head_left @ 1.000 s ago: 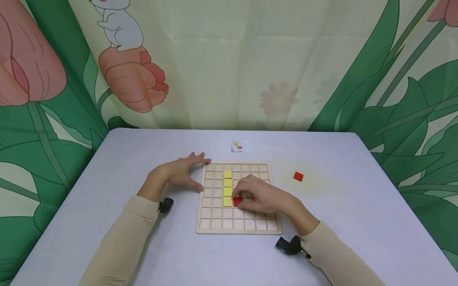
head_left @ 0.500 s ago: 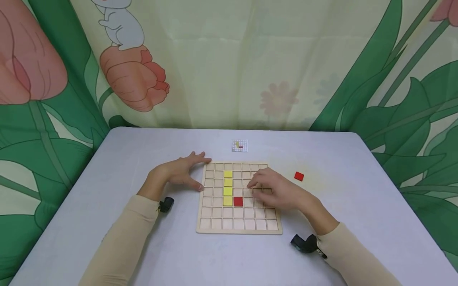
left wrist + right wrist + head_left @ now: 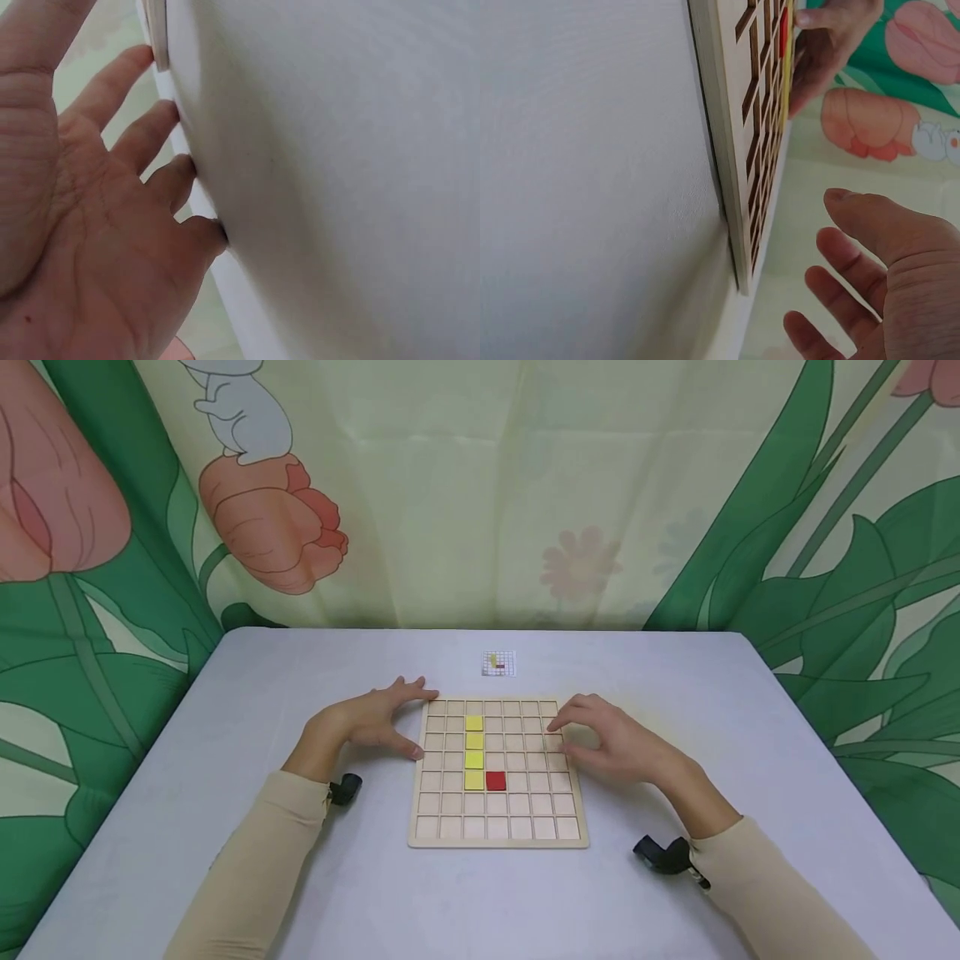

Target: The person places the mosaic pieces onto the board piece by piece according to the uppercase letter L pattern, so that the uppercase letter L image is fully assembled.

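A wooden grid board lies on the table. A column of several yellow tiles sits in its cells, and a red tile fills the cell right of the lowest yellow one. My left hand rests with spread fingers at the board's left side, thumb and index fingertip at its edge. Over the board's upper right edge is my right hand, fingers loosely bent. Nothing shows between the thumb and fingers in the right wrist view. The loose red tile seen earlier to the right is hidden behind this hand.
A small printed card with a coloured grid pattern lies beyond the board. The white-covered table reaches back to a curtain printed with flowers and leaves. Each wrist carries a small black camera.
My right hand has let go of the red tile in the grid and moved right, off the middle of the board. It now covers the loose red tile. My left hand stays put.
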The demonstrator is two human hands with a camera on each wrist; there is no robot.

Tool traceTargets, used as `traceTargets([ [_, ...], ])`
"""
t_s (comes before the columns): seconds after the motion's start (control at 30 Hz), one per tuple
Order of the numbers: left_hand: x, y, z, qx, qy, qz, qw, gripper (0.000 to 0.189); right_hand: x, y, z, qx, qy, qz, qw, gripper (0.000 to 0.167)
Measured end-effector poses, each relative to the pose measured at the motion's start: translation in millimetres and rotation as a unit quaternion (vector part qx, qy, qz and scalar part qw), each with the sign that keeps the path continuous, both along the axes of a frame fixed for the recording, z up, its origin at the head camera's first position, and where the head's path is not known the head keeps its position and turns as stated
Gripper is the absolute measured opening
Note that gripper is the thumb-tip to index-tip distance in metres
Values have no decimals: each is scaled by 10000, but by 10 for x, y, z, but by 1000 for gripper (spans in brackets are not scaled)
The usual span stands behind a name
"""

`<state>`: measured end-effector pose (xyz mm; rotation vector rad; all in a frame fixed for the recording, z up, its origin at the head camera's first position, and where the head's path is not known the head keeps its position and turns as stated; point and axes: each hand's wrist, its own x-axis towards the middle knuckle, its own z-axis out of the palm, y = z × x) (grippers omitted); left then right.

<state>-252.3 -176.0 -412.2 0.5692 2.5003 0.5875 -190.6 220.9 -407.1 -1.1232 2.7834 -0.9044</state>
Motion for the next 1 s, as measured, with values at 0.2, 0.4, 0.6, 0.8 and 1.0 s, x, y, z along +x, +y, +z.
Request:
traceTargets([
  [0.2, -14, 21, 21, -22, 6, 39, 10000, 103, -21, 161, -56, -24, 241, -172, 9996, 23],
  [0.4, -10, 45, 26, 50, -99, 48, 9999, 104, 7, 309, -127, -37, 476, -362, 9982, 24],
  [0.6, 16, 8, 5, 36, -114, 31, 9999, 105, 42, 433, -164, -22, 481, -634, 9968, 25],
  [0.8, 7, 7, -19, 57, -35, 2, 10000, 104, 59, 585, -178, -3, 667, -1021, 9925, 25],
  [1.0, -1, 9, -9, -8, -46, 44, 10000, 104, 35, 675, -213, -10, 785, -1019, 9917, 27],
])
